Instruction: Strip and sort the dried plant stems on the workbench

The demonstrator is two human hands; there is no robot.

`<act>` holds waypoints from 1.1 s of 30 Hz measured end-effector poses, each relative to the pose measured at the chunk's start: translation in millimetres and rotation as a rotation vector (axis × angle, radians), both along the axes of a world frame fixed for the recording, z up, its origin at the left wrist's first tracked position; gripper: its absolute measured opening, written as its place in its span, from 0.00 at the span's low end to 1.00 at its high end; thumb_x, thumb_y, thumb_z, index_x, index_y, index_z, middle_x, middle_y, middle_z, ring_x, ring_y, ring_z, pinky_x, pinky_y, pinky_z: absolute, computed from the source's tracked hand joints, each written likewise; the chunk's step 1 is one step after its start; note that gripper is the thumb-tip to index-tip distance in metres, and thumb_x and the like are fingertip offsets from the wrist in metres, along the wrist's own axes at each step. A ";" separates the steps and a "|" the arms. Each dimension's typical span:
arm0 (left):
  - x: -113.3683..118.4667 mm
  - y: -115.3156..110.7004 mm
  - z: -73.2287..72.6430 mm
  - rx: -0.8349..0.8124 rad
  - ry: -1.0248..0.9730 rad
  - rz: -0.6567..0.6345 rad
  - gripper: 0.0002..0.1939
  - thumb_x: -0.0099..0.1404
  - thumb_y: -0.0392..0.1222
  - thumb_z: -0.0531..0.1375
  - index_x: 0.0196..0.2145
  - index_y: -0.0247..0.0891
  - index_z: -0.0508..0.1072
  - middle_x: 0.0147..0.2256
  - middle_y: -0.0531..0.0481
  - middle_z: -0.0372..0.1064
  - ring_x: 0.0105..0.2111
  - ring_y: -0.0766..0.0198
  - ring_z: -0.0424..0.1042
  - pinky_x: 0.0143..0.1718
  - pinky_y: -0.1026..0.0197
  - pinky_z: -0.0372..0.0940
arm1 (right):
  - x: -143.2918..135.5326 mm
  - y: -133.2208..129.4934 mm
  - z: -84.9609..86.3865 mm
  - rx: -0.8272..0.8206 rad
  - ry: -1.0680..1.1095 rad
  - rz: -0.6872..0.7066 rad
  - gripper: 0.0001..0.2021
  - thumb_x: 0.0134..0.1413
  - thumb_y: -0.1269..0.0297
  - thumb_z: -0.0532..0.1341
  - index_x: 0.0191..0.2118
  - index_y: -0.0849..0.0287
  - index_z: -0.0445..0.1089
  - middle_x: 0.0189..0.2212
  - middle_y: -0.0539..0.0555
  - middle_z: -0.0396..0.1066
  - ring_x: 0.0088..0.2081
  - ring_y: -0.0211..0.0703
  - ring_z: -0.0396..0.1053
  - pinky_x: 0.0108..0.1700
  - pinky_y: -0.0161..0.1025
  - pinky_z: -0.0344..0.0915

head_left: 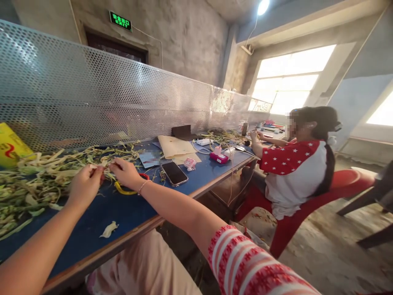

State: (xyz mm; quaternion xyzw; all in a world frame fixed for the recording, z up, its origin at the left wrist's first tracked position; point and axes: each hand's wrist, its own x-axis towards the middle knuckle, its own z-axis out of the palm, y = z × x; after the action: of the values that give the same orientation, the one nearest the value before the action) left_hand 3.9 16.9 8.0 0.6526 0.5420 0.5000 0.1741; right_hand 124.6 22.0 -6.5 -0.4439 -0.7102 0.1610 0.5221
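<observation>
Above the blue tabletop, my left hand (pixel 86 181) is closed in a pinch at the edge of a heap of dried plant stems and leaves (pixel 37 176). Close on its right, my right hand (pixel 125 173) pinches too. A small pale piece of dried plant (pixel 106 166) shows between the fingertips of both hands; its full shape is hidden. Under my right wrist lies a curved yellow and red thing (pixel 123 189), partly covered by the hand. One loose pale leaf (pixel 109 229) rests near the table's front edge.
Right of my hands lie a phone (pixel 174 173), a pink and white trinket (pixel 189 164), brown paper (pixel 178 148) and a magenta box (pixel 218 157). A perforated metal screen (pixel 138 98) backs the table. A co-worker (pixel 294 164) sits on a red chair (pixel 344 182) farther right.
</observation>
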 end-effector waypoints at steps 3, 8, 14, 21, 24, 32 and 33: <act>-0.3 -2.4 3.7 -0.045 0.013 -0.034 0.08 0.53 0.44 0.52 0.21 0.39 0.62 0.16 0.57 0.59 0.19 0.66 0.60 0.25 0.65 0.54 | -0.1 -1.1 4.0 0.060 -0.016 -0.009 0.07 0.54 0.65 0.53 0.28 0.58 0.65 0.24 0.46 0.62 0.30 0.32 0.61 0.34 0.28 0.57; -1.3 -6.4 6.6 -0.035 0.020 0.001 0.07 0.52 0.45 0.52 0.22 0.40 0.62 0.17 0.55 0.60 0.20 0.64 0.61 0.25 0.64 0.54 | -0.4 1.2 6.4 0.127 -0.015 -0.004 0.05 0.52 0.68 0.55 0.29 0.60 0.67 0.25 0.48 0.64 0.31 0.33 0.61 0.36 0.29 0.58; -2.6 -5.5 4.1 0.019 -0.021 0.002 0.06 0.52 0.44 0.52 0.24 0.39 0.63 0.19 0.55 0.62 0.21 0.65 0.61 0.26 0.64 0.55 | -1.0 10.7 -0.9 0.080 0.117 0.092 0.05 0.50 0.67 0.56 0.30 0.59 0.68 0.28 0.49 0.67 0.31 0.34 0.63 0.36 0.31 0.60; 2.2 -0.3 -11.0 -0.122 -0.520 -0.213 0.15 0.43 0.50 0.62 0.22 0.36 0.64 0.17 0.56 0.61 0.19 0.69 0.60 0.23 0.65 0.56 | 0.2 9.5 -12.1 0.012 0.162 0.076 0.05 0.49 0.66 0.54 0.27 0.60 0.64 0.21 0.46 0.62 0.25 0.33 0.59 0.31 0.31 0.56; 6.3 -1.2 -16.7 -0.232 -0.696 -0.273 0.17 0.39 0.47 0.65 0.20 0.35 0.63 0.16 0.57 0.60 0.17 0.73 0.59 0.22 0.67 0.56 | -0.2 4.0 -15.7 0.015 0.112 0.066 0.06 0.50 0.67 0.50 0.26 0.59 0.60 0.19 0.45 0.59 0.24 0.34 0.58 0.30 0.32 0.54; 7.4 5.5 -24.7 -0.084 -0.704 -0.325 0.09 0.50 0.39 0.60 0.19 0.34 0.63 0.15 0.58 0.57 0.16 0.74 0.55 0.19 0.69 0.51 | -6.6 -3.1 -14.7 0.066 0.120 -0.002 0.04 0.49 0.65 0.47 0.25 0.56 0.54 0.21 0.46 0.57 0.25 0.36 0.56 0.31 0.33 0.53; 7.8 5.3 -24.3 -0.088 -0.755 -0.350 0.09 0.51 0.38 0.60 0.19 0.35 0.62 0.15 0.58 0.56 0.16 0.75 0.54 0.19 0.69 0.50 | -8.6 -3.9 -14.8 0.067 0.140 0.009 0.04 0.49 0.65 0.47 0.26 0.56 0.54 0.21 0.47 0.57 0.25 0.36 0.56 0.31 0.33 0.53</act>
State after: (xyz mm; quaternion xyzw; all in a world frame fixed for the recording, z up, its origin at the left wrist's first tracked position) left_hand 11.6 22.1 -16.3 0.4978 0.3421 0.6434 0.4704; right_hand 116.0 18.1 -21.3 -0.4109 -0.6787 0.1702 0.5844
